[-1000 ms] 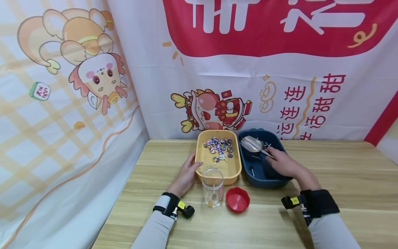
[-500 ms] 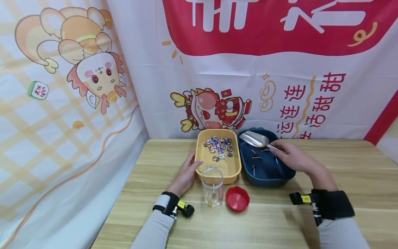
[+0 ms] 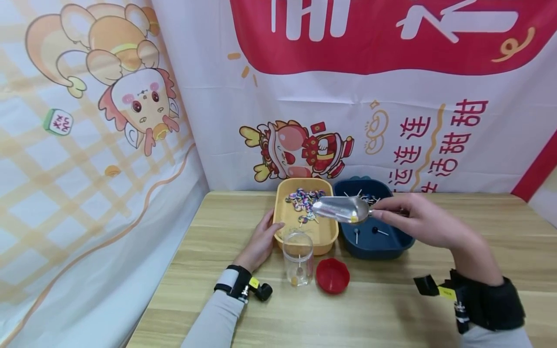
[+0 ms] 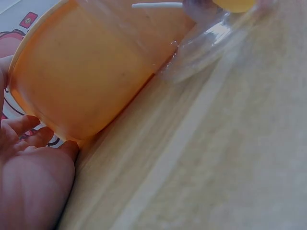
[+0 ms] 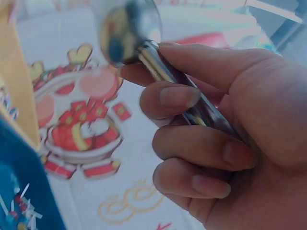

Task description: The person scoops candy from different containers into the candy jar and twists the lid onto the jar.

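Two trays sit side by side at the middle of the head view: a yellow tray (image 3: 306, 227) with swirled lollipops (image 3: 304, 200) at its far end, and a blue tray (image 3: 374, 239) holding a few loose sticks. The right hand (image 3: 419, 222) has its fingers curled round the handle of a metal scoop (image 3: 341, 209), thumb along the top, holding the bowl level in the air over the gap between the trays; a small yellow piece shows in the bowl near the handle. The scoop looks stiff, light and smooth, so the handle is the place to take it, kept level, or a load would likely slide out. The left hand (image 3: 261, 241) lies relaxed, fingers resting against the yellow tray's near left corner, gripping nothing. A clear jar (image 3: 298, 258) stands on the bench (image 3: 391, 309) just below the yellow tray, with a red lid (image 3: 332, 276) beside it to the right.
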Demonstrator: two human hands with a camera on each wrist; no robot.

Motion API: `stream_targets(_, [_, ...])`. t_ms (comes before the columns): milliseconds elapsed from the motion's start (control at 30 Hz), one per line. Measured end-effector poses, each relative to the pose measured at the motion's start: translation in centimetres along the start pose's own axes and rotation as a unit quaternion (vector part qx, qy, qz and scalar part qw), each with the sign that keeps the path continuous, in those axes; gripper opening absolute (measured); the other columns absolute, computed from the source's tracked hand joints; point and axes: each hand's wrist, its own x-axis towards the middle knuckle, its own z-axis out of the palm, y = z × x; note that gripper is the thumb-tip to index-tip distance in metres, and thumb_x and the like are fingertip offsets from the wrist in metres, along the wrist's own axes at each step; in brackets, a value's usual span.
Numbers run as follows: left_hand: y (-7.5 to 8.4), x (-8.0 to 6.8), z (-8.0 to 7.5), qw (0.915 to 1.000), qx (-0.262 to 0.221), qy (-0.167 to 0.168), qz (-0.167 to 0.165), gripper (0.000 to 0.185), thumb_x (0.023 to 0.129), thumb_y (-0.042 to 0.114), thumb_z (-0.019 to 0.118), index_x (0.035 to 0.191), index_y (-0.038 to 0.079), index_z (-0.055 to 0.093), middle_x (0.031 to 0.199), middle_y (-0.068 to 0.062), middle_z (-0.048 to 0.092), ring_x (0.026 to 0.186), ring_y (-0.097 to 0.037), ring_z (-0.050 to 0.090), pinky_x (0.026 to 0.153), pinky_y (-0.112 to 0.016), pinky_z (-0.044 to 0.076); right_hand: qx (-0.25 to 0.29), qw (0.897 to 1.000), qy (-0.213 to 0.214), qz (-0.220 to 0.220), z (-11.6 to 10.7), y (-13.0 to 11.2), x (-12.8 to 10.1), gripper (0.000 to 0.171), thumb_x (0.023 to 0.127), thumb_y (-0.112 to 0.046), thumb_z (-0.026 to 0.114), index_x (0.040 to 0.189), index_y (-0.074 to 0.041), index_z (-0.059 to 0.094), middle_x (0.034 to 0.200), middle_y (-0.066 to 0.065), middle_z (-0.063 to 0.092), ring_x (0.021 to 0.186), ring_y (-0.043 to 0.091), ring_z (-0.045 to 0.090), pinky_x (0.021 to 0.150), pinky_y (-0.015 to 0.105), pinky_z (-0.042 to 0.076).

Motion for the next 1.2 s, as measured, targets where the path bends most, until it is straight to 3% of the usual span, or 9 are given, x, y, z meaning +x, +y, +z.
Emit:
stream_targets(200, [0.0, -0.1, 0.1, 1.0, -0.001, 0.002, 0.001, 0.072, 0.102, 0.005, 0.052, 0.164, 0.01, 0.016, 0.171, -0.013, 0.012, 0.156, -0.028, 0.017, 0.126, -0.039, 0.022, -0.002, 0.998, -0.062, -0.015, 0.0, -2.2, -0.8, 0.02, 0.101, -0.024, 0.065, 0.116, -0.018, 0.077, 0.078, -0.01, 0.064, 0.061, 0.012, 0.054, 0.052, 0.023, 0.044])
stream_targets(333, [-0.1, -0.2, 0.1, 1.0, 0.0, 0.003, -0.001, 0.072, 0.102, 0.005, 0.052, 0.164, 0.01, 0.017, 0.171, -0.013, 0.012, 0.156, -0.028, 0.017, 0.126, -0.039, 0.022, -0.01, 0.997, -0.079, -0.017, 0.0, -2.9, -1.2, 0.02, 0.101, -0.027, 0.066, 0.115, -0.019, 0.078, 0.077, -0.012, 0.064, 0.063, 0.01, 0.056, 0.052, 0.022, 0.044])
stream_targets(567, [0.0, -0.2, 0.2, 1.0, -0.002, -0.001, 0.002, 0.071, 0.102, 0.005, 0.051, 0.164, 0.009, 0.016, 0.171, -0.013, 0.011, 0.156, -0.027, 0.016, 0.127, -0.039, 0.021, -0.023, 0.997, -0.073, -0.027, 0.0, -3.6, -1.4, 0.02, 0.1, -0.028, 0.067, 0.113, -0.019, 0.079, 0.089, -0.017, 0.071, 0.07, 0.007, 0.062, 0.055, 0.021, 0.048])
stream_targets(1200, [0.0, 0.1, 0.1, 0.9999, -0.008, -0.005, 0.012, 0.072, 0.102, 0.004, 0.051, 0.163, 0.005, 0.015, 0.171, -0.016, 0.01, 0.157, -0.03, 0.015, 0.127, -0.041, 0.02, -0.037, 0.998, -0.051, -0.03, -0.1, -4.2, -1.6, 0.018, 0.098, -0.029, 0.069, 0.11, -0.02, 0.079, 0.078, -0.018, 0.067, 0.061, 0.006, 0.057, 0.052, 0.021, 0.044])
